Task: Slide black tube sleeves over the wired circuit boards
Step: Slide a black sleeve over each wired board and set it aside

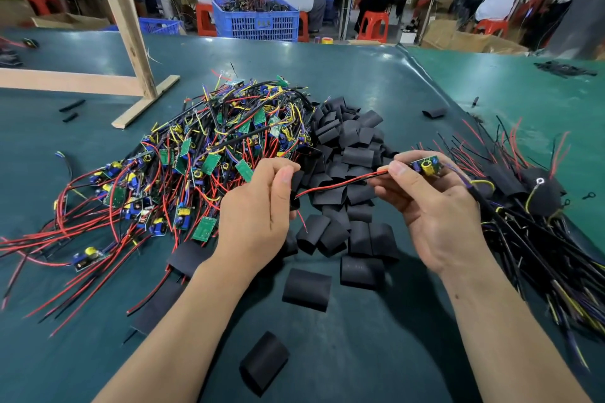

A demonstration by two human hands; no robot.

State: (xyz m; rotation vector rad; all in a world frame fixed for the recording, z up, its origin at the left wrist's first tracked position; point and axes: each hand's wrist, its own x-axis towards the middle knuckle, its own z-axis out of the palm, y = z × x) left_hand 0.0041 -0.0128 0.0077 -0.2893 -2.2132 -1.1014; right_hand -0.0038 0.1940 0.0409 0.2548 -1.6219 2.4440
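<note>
Two loose leads [340, 185] could snag or buckle at the sleeve [294, 188] your left hand [258, 206] pinches, unless your right hand [435, 206], gripping the circuit board [425, 165], feeds them straight.

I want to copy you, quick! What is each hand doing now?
Left hand: pinches a black sleeve where the red and black wires enter.
Right hand: pinches the circuit board.

My left hand [258, 206] curls knuckles-up, fingers pinched closed — my right hand [435, 206] lies palm toward me, thumb and forefinger nipped together; both forearms bare.
</note>
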